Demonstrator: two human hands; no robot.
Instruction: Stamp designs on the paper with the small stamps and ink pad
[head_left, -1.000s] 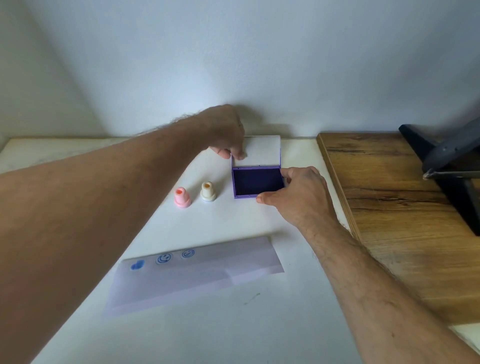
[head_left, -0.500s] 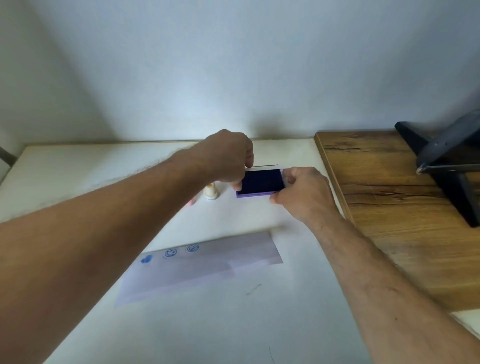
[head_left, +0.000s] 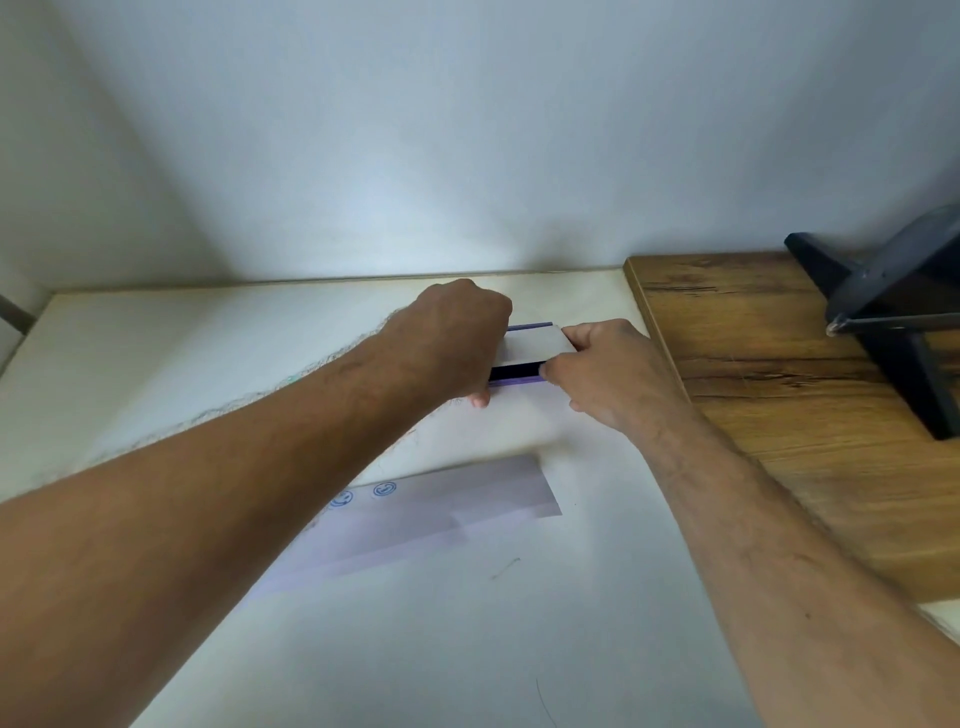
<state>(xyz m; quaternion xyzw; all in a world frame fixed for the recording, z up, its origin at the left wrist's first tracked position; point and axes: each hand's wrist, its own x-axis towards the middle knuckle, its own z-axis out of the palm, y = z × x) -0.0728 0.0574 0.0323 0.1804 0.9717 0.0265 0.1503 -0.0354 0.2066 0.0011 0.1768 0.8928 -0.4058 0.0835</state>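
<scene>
A purple ink pad (head_left: 519, 373) lies on the white table near the back, its white lid (head_left: 532, 343) folded most of the way down so only a dark strip of pad shows. My left hand (head_left: 457, 338) grips the lid's left side. My right hand (head_left: 602, 369) pinches the pad's right front corner. A long strip of pale paper (head_left: 447, 514) lies nearer me, with two blue round stamp marks (head_left: 384, 489) near its left part. My left forearm hides the paper's left end and the small stamps.
A wooden board (head_left: 779, 374) adjoins the white table (head_left: 467, 649) on the right, carrying a dark stand (head_left: 893, 312) at its far right. A wall runs directly behind the table.
The lid went from standing open to nearly shut over the pad, swung down by my left hand. My left arm now covers the pink and cream stamps. The view shifted upward.
</scene>
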